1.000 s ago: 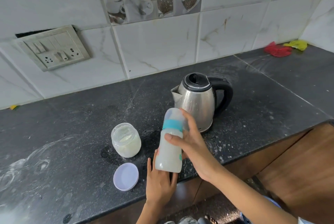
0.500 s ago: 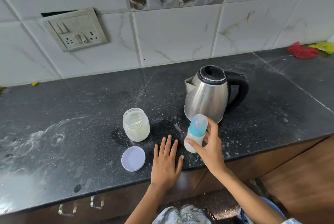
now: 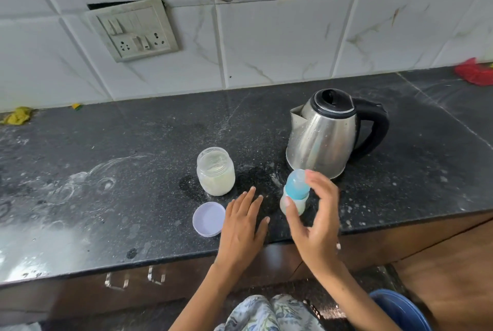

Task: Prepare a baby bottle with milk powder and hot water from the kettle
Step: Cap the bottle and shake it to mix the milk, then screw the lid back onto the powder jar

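Head view: the baby bottle [image 3: 294, 194] stands upright on the black counter [image 3: 106, 197], just in front of the steel kettle [image 3: 324, 133]. The right hand [image 3: 314, 221] loosely cups it, thumb touching its side, fingers spread. The left hand [image 3: 242, 226] lies flat beside the lid [image 3: 209, 219] and open powder jar [image 3: 215, 171]

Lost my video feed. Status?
Left hand flat on counter. Right hand around capped bottle, thumb touching. Powder jar open, kettle close behind.
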A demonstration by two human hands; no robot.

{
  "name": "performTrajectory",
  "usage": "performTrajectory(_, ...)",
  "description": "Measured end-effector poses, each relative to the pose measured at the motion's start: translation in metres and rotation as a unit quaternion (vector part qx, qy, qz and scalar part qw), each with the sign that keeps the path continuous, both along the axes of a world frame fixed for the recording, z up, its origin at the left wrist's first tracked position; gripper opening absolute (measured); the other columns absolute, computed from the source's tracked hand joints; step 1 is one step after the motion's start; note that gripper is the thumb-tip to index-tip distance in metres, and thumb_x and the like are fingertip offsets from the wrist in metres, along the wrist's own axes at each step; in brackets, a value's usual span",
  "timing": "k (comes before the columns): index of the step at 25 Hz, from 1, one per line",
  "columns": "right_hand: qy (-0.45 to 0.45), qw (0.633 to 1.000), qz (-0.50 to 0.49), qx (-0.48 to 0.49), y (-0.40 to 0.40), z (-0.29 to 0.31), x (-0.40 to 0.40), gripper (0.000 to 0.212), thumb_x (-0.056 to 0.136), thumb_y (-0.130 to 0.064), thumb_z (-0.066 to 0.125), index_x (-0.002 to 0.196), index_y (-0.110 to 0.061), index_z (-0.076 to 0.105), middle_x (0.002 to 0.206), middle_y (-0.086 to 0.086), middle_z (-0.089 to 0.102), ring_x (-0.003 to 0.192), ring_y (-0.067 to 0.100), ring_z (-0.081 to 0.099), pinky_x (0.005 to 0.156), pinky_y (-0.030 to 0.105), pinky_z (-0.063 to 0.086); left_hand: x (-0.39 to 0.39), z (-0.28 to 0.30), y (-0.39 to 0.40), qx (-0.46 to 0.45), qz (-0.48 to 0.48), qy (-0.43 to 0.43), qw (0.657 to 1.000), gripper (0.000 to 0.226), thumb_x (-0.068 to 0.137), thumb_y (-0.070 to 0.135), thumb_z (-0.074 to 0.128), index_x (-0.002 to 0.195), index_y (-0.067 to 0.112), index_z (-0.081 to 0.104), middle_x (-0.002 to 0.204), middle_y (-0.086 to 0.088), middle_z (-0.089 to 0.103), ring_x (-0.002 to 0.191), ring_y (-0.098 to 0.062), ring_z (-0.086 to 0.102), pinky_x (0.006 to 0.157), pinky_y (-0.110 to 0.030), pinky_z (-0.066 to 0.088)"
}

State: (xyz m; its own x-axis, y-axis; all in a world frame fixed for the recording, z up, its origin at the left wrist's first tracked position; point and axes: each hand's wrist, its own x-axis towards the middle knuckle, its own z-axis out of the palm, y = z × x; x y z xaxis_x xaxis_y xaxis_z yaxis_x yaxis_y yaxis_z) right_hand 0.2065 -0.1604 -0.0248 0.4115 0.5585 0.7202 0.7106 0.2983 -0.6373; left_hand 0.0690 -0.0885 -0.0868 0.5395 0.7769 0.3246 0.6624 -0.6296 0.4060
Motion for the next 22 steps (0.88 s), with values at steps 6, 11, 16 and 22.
performTrajectory(6,-0.086,0.975,0.136,-0.153,0.043,-0.034,-0.060,0.017,0.087,-0.012,0.065,0.104,-0.010,0.067,0.121,0.006,0.060,0.115,0.016,0.058,0.085,0.025,0.054,-0.070,0.007,0.017,0.014,0.167,0.069,0.984,0.064,0.074,0.055,0.065,0.123,0.014,0.063,0.130,-0.011,0.060,0.116,-0.032,0.056,0.093,-0.043,0.041)
performTrajectory(11,0.011,0.953,0.143,-0.267,0.058,-0.070,-0.063,0.019,0.085,-0.015,0.067,0.104,-0.015,0.064,0.113,-0.002,0.057,0.106,0.011,0.058,0.080,0.033,0.056,-0.078,0.009,0.024,-0.071,0.194,0.121,0.971,0.087,0.055,0.056,0.083,0.129,0.017,0.058,0.120,-0.003,0.065,0.111,-0.027,0.057,0.093,-0.039,0.037)
performTrajectory(16,0.230,0.885,0.136,-0.381,0.064,-0.059,-0.063,0.017,0.094,-0.023,0.061,0.108,-0.013,0.064,0.111,0.008,0.066,0.099,0.018,0.066,0.085,0.031,0.057,-0.073,0.017,0.024,-0.080,0.205,-0.022,0.975,0.080,0.051,0.060,0.077,0.115,0.017,0.058,0.107,0.003,0.066,0.102,-0.021,0.058,0.090,-0.031,0.029)
performTrajectory(22,0.624,0.604,0.355,-0.346,0.069,-0.009,-0.053,0.039,0.096,-0.037,0.054,0.126,-0.011,0.059,0.112,0.018,0.067,0.100,0.029,0.066,0.084,0.042,0.059,-0.062,0.034,0.020,-0.202,0.157,-0.308,0.916,0.067,0.052,0.065,0.081,0.107,0.039,0.053,0.110,0.020,0.060,0.117,-0.020,0.051,0.098,-0.038,0.043)
